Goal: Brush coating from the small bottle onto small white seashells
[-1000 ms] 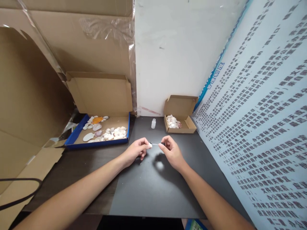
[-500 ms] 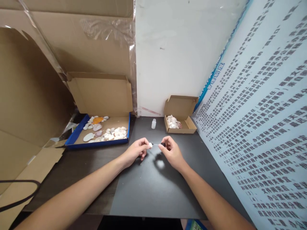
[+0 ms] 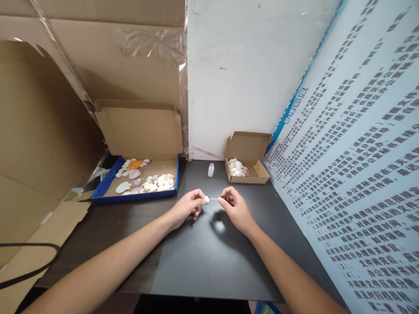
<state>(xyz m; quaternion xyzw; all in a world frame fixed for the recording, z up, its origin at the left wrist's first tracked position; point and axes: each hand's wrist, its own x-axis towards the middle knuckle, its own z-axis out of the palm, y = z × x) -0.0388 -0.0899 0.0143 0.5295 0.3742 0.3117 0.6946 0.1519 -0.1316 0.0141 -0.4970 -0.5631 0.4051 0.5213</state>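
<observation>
- A printed board leans in along the right side, nothing touching it.
- The dark desk stretches below; both hands hover over its middle.
- An open blue-sided box at the left holds loose shells.
- A smaller carton, lid up at the back right, has its own pale heap.
- The right hand pinches a thin stick, something black just showing at the fingers.
- The left hand pinches a small white shell at its fingertips, level with the other hand.
- A little bottle stands upright beyond them, apart from both.
- The thin stick bridges the hands; whether it touches the shell, I can't tell. Compared with a moment ago, hands and shell have barely shifted, so I'd judge this same close work on the shell is ongoing.
</observation>
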